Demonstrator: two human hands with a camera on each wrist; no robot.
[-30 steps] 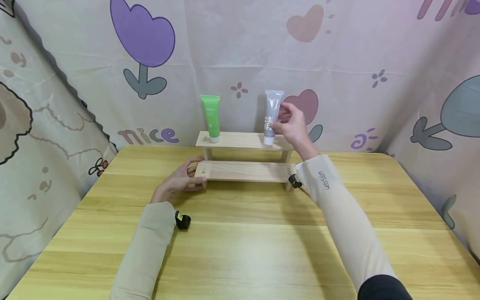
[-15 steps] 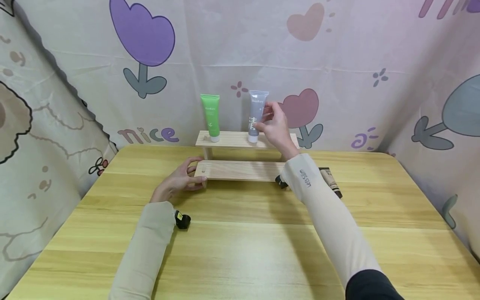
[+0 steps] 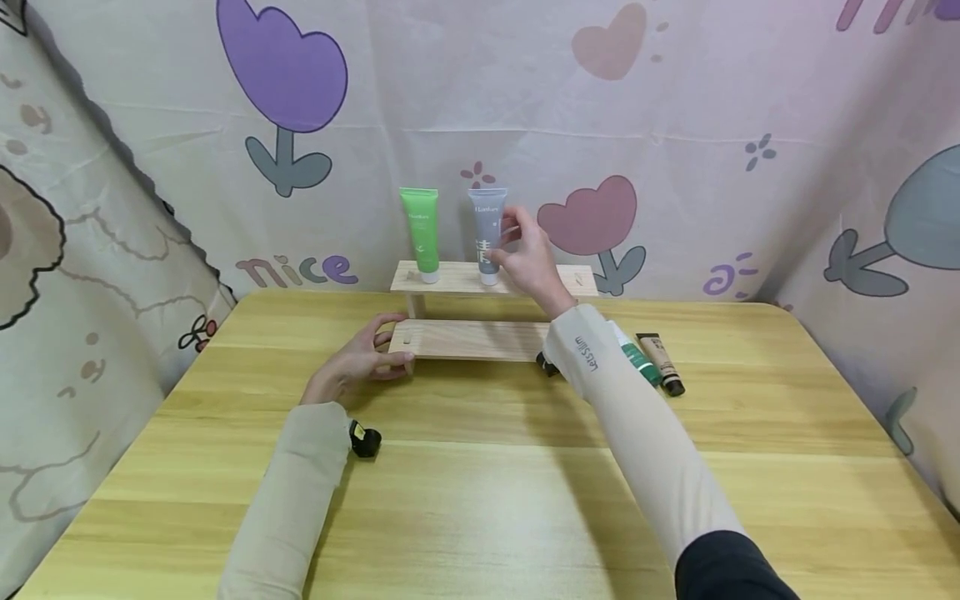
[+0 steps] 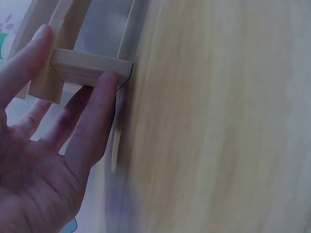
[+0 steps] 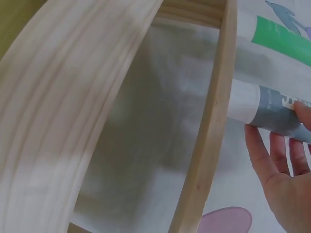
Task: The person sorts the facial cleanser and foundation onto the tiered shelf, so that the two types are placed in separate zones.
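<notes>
A two-step wooden display rack point(image 3: 472, 342) stands near the table's back edge. My left hand point(image 3: 358, 354) grips the left end of its lower step; in the left wrist view the thumb and fingers point(image 4: 92, 119) lie around that end. On the upper step, a green squeeze tube point(image 3: 423, 227) stands upright on its white cap. To its right, my right hand point(image 3: 528, 260) pinches a grey-blue squeeze tube point(image 3: 486, 218), upright with its white cap down at the upper step. The right wrist view shows thumb and fingers on the grey-blue tube's side; the cap's bottom is hidden behind the step's edge.
Right of the rack, a green-and-white tube point(image 3: 637, 360), partly behind the right sleeve, lies beside a brown tube point(image 3: 660, 363) with a black cap. A patterned cloth point(image 3: 420, 83) hangs behind the wooden table point(image 3: 450, 500).
My right hand has moved left along the upper step with the grey-blue tube, closer to the green tube. The two lying tubes have come into view. My left hand stays put.
</notes>
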